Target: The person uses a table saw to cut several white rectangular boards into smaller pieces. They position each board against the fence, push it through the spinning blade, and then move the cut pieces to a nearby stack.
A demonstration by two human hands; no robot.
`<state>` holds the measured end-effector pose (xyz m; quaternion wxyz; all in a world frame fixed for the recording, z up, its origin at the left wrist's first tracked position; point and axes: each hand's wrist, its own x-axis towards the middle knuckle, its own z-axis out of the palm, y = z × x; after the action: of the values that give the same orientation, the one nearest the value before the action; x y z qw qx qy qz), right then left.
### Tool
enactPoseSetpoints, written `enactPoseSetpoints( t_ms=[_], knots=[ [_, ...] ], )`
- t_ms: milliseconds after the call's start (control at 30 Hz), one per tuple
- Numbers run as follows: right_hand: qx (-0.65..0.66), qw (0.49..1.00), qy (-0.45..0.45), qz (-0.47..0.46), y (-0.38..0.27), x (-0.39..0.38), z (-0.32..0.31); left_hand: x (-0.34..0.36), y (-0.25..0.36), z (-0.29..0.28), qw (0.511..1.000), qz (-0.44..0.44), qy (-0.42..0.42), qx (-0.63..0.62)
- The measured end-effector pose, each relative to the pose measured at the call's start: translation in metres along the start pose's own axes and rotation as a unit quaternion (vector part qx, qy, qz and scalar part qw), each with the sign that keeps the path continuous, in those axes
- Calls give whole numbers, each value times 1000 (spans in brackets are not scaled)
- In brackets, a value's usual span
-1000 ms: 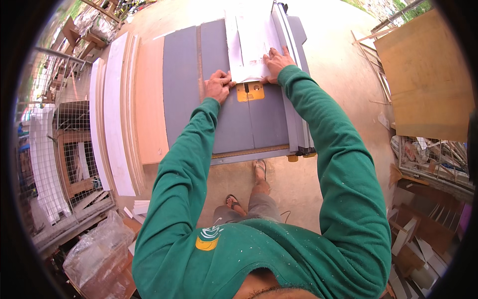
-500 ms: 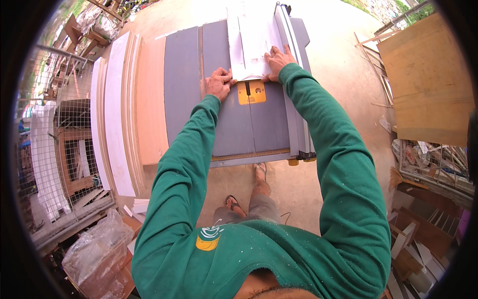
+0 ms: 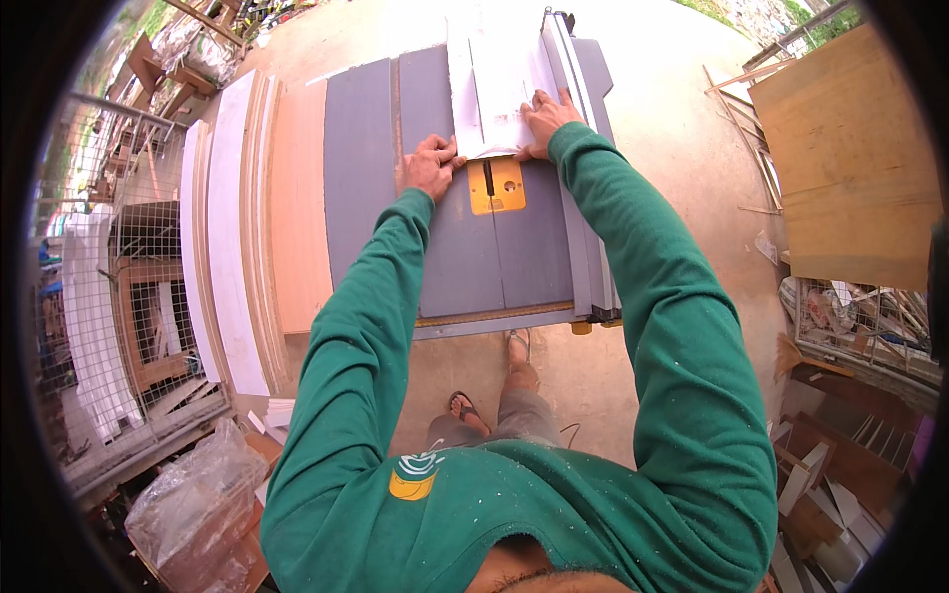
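Note:
A white board (image 3: 499, 74) lies flat on the grey table saw (image 3: 460, 257), running away from me over the yellow blade insert (image 3: 496, 185). My left hand (image 3: 428, 166) presses its near left corner, fingers curled on the edge. My right hand (image 3: 545, 119) lies flat on the board's near right part, close to the rip fence (image 3: 573, 119). The blade itself is hidden by the board.
White and tan boards (image 3: 247, 237) lean stacked along the saw's left side. A wire cage (image 3: 138, 296) stands further left. A plywood sheet (image 3: 850, 158) and offcuts (image 3: 840, 474) lie to the right. A plastic bag (image 3: 193, 504) sits at lower left. My sandalled feet (image 3: 494, 385) stand on the concrete floor.
Both hands have slid the white board farther away along the saw table, uncovering more of the yellow insert.

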<state>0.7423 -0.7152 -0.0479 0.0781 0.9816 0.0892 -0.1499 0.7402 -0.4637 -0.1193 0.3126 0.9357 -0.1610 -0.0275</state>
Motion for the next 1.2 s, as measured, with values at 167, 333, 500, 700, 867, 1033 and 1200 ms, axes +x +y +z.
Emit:
enactPoseSetpoints(
  t_ms=[167, 333, 500, 700, 867, 1033, 1200],
  knots=[
    [8, 1000, -15, -1, 1, 4, -3, 1, -2, 1, 1000, -1, 5, -5],
    [10, 1000, 16, -12, 3, 6, 0, 5, -4, 1, 1000, -6, -2, -13],
    [16, 999, 32, -13, 5, 10, 4, 7, 0, -1, 999, -31, -11, -30],
    [16, 1000, 18, -10, 4, 13, 1, 8, 4, -6, 999, -43, -25, -13],
    [10, 1000, 17, -5, 6, 15, 1, 11, 5, -5, 998, -53, -27, -9],
    [19, 1000, -8, -10, 5, 14, -7, 12, 3, -6, 998, -64, -25, 1],
    [18, 1000, 19, -13, 7, 16, -1, 12, 8, -7, 996, -84, -37, 4]
  ],
)
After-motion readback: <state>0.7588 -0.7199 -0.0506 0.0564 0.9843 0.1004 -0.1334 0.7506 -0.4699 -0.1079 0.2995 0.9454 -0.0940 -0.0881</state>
